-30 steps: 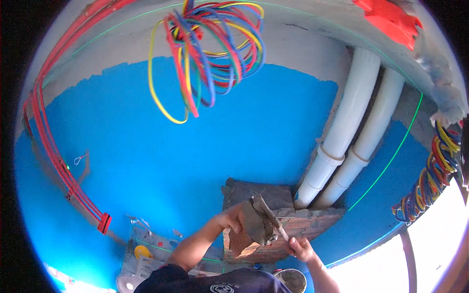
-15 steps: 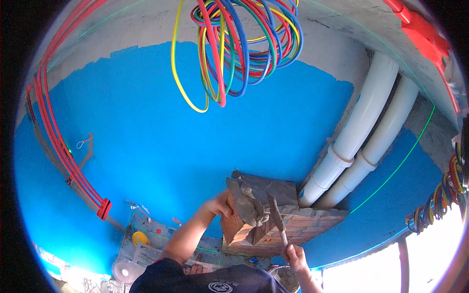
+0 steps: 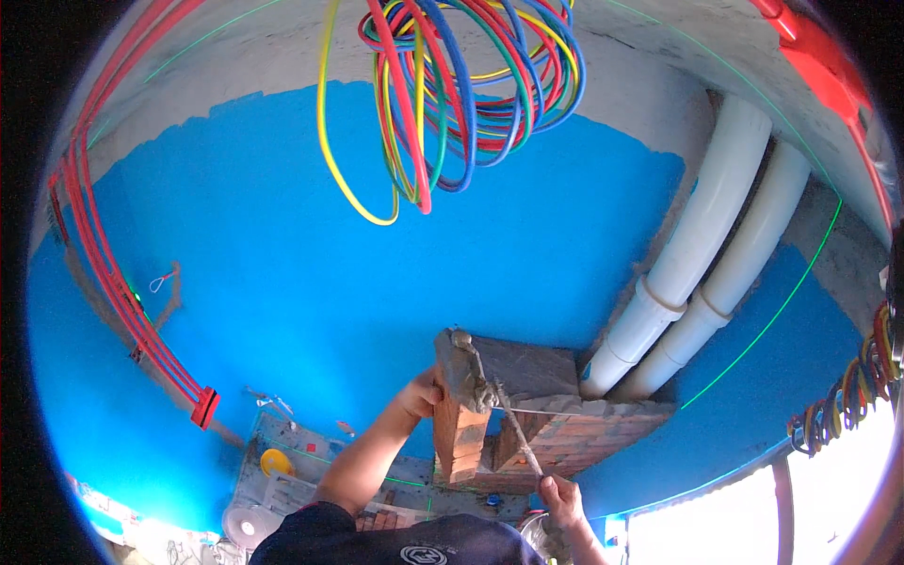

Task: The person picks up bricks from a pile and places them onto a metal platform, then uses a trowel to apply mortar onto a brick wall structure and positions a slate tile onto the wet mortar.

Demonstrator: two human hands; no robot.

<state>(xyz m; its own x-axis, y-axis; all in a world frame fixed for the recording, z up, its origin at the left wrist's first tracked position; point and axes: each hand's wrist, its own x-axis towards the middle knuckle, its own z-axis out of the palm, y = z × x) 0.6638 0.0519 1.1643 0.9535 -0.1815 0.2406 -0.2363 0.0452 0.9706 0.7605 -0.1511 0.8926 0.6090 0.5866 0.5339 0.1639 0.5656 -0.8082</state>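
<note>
My left hand (image 3: 423,392) is closed on the left side of a mortar-covered brick (image 3: 459,375) at the near end of the low brick wall (image 3: 584,439). Wet grey mortar (image 3: 480,384) lies in a lumpy strip along that brick's right edge. In my right hand (image 3: 562,500) is the handle of a trowel (image 3: 521,436), its narrow blade seen nearly edge-on. The blade's tip touches the mortar at the brick's right edge. Whether the brick is loose or bedded, I cannot tell.
A coil of coloured wires (image 3: 471,94) hangs overhead. Two white pipes (image 3: 650,301) rise behind the wall against the blue-painted wall (image 3: 358,264). Red conduits (image 3: 132,311) run down at left. A bucket (image 3: 543,537) stands below my right hand.
The trowel has swung left and turned from showing its face to nearly edge-on, its tip now on the mortar. The mortar-covered brick sits more upright, and my left hand has risen slightly.
</note>
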